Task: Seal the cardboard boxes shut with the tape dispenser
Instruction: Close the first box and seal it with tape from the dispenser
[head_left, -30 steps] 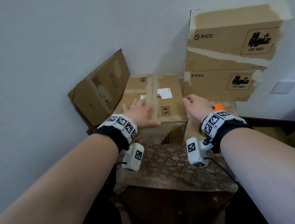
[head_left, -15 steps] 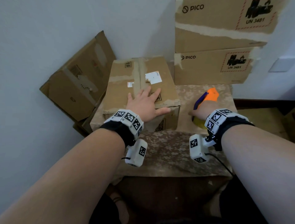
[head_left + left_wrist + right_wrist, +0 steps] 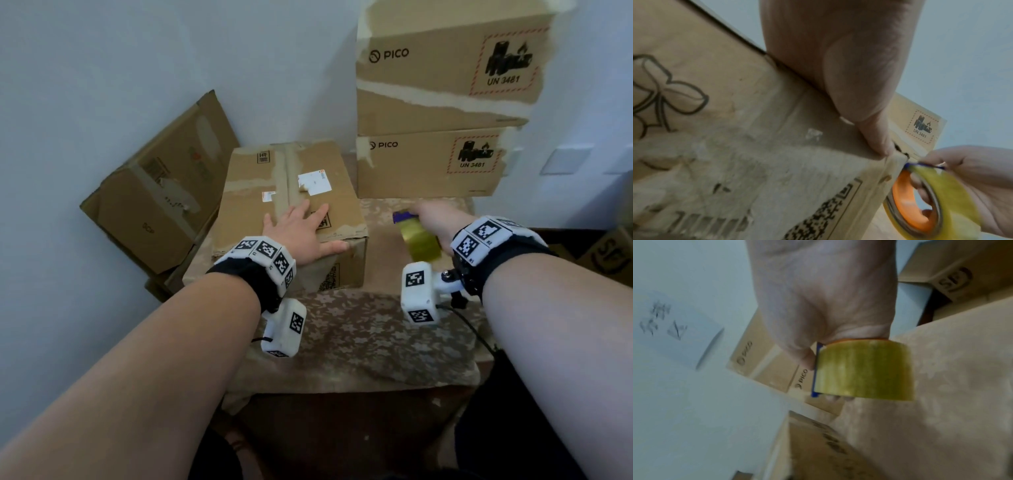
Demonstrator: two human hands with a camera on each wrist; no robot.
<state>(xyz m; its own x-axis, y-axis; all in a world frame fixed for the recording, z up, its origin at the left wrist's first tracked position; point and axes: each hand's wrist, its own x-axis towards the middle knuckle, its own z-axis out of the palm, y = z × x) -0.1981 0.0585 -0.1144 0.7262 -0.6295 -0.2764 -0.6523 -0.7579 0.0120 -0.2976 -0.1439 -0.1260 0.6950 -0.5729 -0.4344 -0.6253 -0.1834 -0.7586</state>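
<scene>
A closed cardboard box (image 3: 253, 205) with old tape marks and a white label stands on the patterned tabletop. My left hand (image 3: 301, 233) lies flat on its near right top, fingers spread; the thumb (image 3: 875, 138) rests along the box's top edge (image 3: 777, 146). My right hand (image 3: 438, 219) grips the tape dispenser (image 3: 419, 243), a yellowish roll with an orange core (image 3: 906, 211) and a blue blade edge (image 3: 815, 369). It is held off the table, just right of the box. In the right wrist view the fingers curl round the roll (image 3: 865, 369).
Two stacked PICO boxes (image 3: 428, 164) stand at the back right against the wall. Another box (image 3: 154, 202) leans on the wall at the left. A box marked SF (image 3: 609, 253) sits low at the far right. The table's cloth (image 3: 359, 342) reaches towards me.
My right hand went to the dispenser beside the box, closed on it and lifted it from the table. My left hand slid slightly forward on the box top and stays flat.
</scene>
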